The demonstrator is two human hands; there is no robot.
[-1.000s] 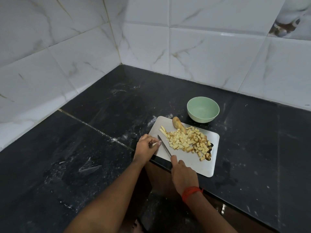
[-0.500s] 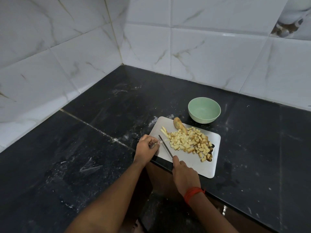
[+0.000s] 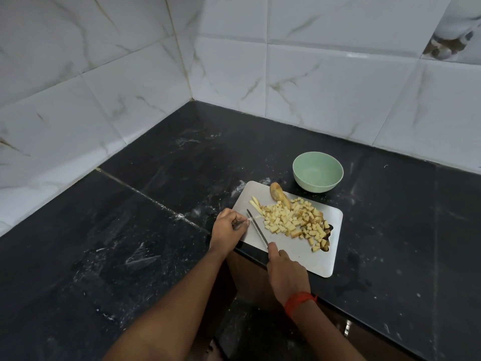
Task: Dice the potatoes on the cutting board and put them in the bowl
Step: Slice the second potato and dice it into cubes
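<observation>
Glossy marble-look wall tiles (image 3: 338, 82), polished countertop (image 3: 156, 230)

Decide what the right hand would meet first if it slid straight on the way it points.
Probably the thin potato strip pinched by the left hand: the right hand points up-left along its knife, straight at it. Depth is unclear.

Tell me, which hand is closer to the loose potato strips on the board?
Left. The left hand sits just beside the potato strips, toward the person; the right hand, holding the knife, is farther back at the near edge of the board.
</observation>
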